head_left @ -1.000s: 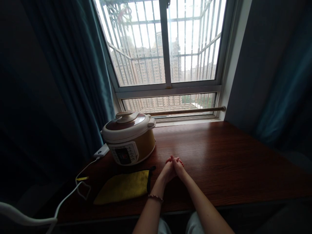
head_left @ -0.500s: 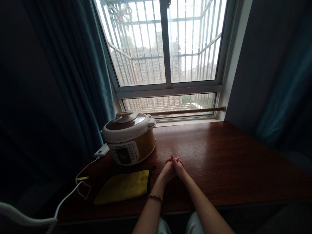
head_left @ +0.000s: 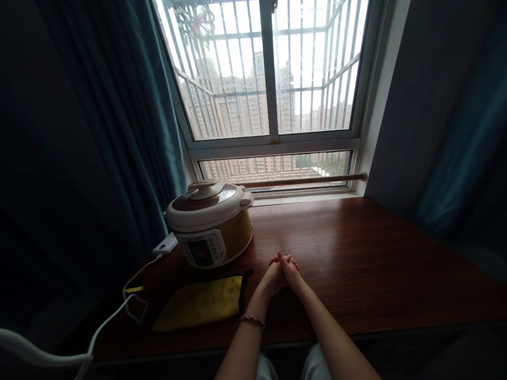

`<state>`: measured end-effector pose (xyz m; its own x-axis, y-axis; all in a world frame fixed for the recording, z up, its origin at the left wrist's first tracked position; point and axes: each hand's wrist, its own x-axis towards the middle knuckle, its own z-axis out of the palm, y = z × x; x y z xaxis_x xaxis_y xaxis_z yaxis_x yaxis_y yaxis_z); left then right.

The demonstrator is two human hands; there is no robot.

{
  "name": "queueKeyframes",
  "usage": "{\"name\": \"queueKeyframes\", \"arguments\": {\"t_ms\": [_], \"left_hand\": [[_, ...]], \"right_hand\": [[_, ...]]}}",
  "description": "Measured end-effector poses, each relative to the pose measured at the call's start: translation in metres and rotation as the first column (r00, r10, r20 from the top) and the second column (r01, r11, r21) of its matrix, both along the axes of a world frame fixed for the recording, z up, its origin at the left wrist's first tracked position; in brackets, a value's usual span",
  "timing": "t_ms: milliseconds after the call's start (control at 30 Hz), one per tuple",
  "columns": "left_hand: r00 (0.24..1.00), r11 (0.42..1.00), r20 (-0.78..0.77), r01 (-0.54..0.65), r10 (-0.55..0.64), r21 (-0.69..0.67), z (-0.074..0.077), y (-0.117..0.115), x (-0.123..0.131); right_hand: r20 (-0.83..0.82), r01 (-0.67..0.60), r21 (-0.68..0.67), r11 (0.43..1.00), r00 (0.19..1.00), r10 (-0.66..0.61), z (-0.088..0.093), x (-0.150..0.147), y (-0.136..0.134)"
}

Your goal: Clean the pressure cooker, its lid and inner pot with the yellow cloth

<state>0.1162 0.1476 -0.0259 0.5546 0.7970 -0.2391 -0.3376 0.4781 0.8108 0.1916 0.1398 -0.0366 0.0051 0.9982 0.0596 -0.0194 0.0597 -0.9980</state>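
Observation:
My left hand and my right hand are clasped together, fingers interlaced, over the near part of the brown wooden table. Both are closed, and I see no object in them. A braided bracelet circles my left wrist. Just left of the hands, a yellow cloth with a dark edge lies flat. Behind the cloth stands a white and gold electric cooker, its lid on and a control panel facing me. Neither hand touches the cloth or the cooker.
A white power bank or adapter with a white cable lies left of the cooker. The cable runs off the table at lower left. Behind the table are a barred window and a horizontal rail. Blue curtains hang at the sides.

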Motion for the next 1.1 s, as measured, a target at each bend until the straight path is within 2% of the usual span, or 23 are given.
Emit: {"name": "queueKeyframes", "arguments": {"t_ms": [833,1100], "left_hand": [[1.000,1.000,0.014,0.005,-0.005,-0.011,-0.0005,0.0003,-0.0005],[1.000,1.000,0.010,-0.003,0.003,-0.010,-0.0002,-0.0005,0.0001]], "right_hand": [[-0.003,0.013,-0.007,1.000,1.000,-0.013,-0.0042,-0.0002,0.0026],[-0.002,0.011,-0.010,1.000,1.000,-0.012,0.0017,-0.0002,-0.0009]]}}
